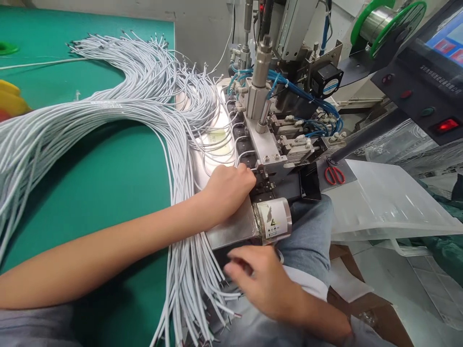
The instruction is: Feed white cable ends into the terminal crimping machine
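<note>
Half-curled, seemingly empty right hand sits right of long white cables running bodyward, nearer their ends; left hand clenches beside the silver metal machine, hold unclear.

A left hand curls at a pneumatic machine — the right hand, slightly blurred, hovers beside white cables draped across a green tabletop.
</note>
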`<state>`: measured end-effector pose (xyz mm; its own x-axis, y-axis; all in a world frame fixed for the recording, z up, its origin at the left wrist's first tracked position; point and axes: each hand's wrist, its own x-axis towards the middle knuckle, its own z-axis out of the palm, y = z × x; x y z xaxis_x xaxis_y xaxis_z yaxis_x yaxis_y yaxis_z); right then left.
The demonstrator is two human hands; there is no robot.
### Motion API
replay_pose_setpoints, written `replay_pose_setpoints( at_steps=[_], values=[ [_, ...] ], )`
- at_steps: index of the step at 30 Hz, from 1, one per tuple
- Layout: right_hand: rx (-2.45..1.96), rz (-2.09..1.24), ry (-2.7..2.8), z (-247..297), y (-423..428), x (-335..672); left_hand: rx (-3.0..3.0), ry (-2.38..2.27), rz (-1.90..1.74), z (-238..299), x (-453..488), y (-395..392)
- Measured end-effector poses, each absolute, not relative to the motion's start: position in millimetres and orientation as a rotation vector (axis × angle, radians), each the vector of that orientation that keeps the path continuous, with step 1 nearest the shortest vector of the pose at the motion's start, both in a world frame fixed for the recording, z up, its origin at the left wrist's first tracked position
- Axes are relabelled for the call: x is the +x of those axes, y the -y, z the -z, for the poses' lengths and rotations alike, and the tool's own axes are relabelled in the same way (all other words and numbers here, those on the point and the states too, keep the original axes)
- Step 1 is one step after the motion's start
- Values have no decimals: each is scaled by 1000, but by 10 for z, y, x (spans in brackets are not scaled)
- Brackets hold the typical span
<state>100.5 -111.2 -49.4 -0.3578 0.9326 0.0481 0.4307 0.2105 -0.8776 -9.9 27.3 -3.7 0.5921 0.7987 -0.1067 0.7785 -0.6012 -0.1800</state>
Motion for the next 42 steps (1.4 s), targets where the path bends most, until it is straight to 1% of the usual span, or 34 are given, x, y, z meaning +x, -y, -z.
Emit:
replay_pose_setpoints(
  at_steps=[3, 5, 7, 9, 13, 15, 19, 21, 25, 29, 32, 34, 40, 42],
  values=[
    [-1269, -1432, 1906, 637, 1108, 799, -2707, 1333, -260, 44, -107, -279],
    [-1244, -1543, 1839, 703, 1066, 748, -2706, 1335, -272, 35, -112, -291],
    [-1257, -1565, 1799, 713, 1047, 753, -2708, 1337, -285, 23, -114, -306],
    [-1326, -1505, 1814, 666, 1061, 799, -2710, 1336, -279, 14, -112, -311],
    [-1393, -1260, 1903, 490, 1093, 986, -2697, 1340, -173, 2, -76, -223],
    [-1368, -1135, 1877, 412, 1057, 1118, -2785, 1243, 12, -13, -45, -135],
    [-1341, -945, 1667, 326, 836, 1388, -3067, 858, 443, -51, -11, -22],
    [-1328, -936, 1536, 315, 678, 1484, -3159, 812, 529, -62, -23, -47],
    [-1223, -1024, 1253, 315, 398, 1555, -3325, 885, 648, -79, -76, -187],
    [-999, -1248, 1031, 282, 260, 1536, -3369, 928, 866, -111, -112, -267],
    [-894, -1371, 972, 256, 225, 1510, -3314, 980, 1007, -119, -119, -265],
    [-900, -1328, 1018, 257, 211, 1491, -3279, 1005, 1057, -108, -116, -253],
    [-1013, -959, 1195, 296, 172, 1454, -3233, 990, 1085, -54, -102, -232],
    [-1014, -926, 1204, 297, 160, 1455, -3217, 978, 1102, -43, -107, -238]
  ],
)
